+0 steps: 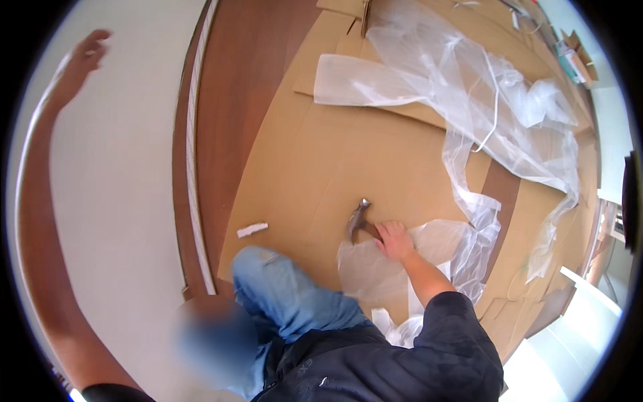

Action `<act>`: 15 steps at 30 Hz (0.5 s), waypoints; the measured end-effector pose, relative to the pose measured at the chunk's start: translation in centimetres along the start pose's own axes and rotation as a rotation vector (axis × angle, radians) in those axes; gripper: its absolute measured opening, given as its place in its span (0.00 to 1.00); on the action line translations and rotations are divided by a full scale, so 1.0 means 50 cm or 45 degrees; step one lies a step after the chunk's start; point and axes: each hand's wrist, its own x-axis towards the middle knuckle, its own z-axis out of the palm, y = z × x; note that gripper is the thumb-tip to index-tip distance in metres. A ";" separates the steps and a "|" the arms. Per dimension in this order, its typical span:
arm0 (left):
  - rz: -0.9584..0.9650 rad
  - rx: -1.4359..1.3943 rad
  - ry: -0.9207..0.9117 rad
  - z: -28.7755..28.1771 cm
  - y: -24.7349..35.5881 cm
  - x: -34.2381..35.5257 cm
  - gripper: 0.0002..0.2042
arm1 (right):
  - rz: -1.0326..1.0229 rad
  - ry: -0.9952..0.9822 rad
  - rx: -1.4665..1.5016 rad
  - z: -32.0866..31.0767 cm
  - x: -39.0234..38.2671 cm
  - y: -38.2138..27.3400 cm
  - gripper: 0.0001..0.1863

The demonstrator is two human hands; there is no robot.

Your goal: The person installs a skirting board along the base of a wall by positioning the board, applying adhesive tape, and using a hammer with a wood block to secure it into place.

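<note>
My right hand (pixel 395 241) is closed over the wooden handle of a claw hammer (pixel 357 216), which lies on cardboard (pixel 362 147) beside a sheet of translucent white plastic (pixel 358 268). My left hand (pixel 84 60) is stretched out at the upper left over a pale surface (pixel 114 201), its fingers loosely curved and apart. My bent knee in blue jeans (pixel 268 275) is on the cardboard, near a small white scrap (pixel 251 229). An area beside the knee is blurred.
A dark wooden panel (pixel 241 87) and a long pale strip (pixel 194 147) run along the left of the cardboard. Crumpled plastic wrapping (pixel 429 74) spreads across the upper right, with a small open carton (pixel 577 60) beyond. White objects (pixel 583 335) stand at the lower right.
</note>
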 end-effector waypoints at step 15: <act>-1.343 -0.906 -1.357 0.019 0.257 -1.045 0.33 | 0.041 -0.096 -0.060 0.039 0.021 0.027 0.33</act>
